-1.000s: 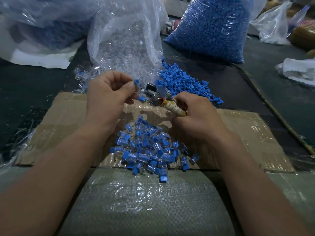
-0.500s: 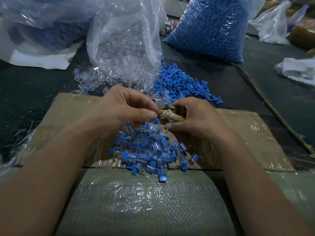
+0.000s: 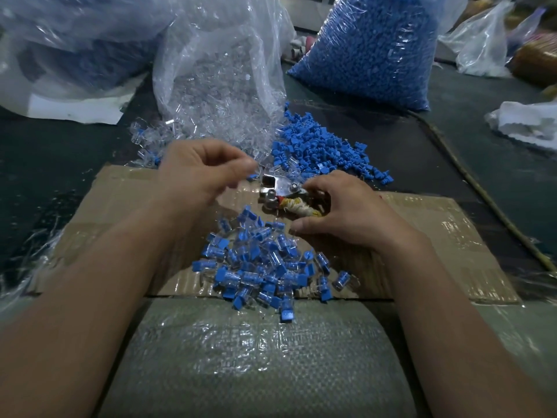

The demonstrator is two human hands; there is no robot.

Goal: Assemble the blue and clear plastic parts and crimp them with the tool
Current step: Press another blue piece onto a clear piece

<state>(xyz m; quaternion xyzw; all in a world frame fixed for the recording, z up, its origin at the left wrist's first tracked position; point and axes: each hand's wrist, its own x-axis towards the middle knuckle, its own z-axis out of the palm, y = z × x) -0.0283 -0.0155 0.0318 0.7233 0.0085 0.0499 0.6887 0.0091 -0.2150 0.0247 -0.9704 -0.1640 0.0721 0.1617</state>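
Observation:
My right hand grips the cloth-wrapped handle of the metal crimping tool, which lies on the cardboard sheet. My left hand hovers, blurred, just left of the tool's head, its fingers loosely curled and nothing visible in them. A pile of assembled blue-and-clear pieces lies below both hands. Loose blue parts are heaped behind the tool. Clear parts spill from an open plastic bag behind my left hand.
A full bag of blue parts stands at the back right. More plastic bags fill the back left. A woven sack covers the near edge between my forearms. A thin cord runs along the right of the cardboard.
My left hand has risen from the assembled pile back toward the clear parts, its fingers now holding nothing visible. The right hand has shifted slightly, and the tool's metal head now shows.

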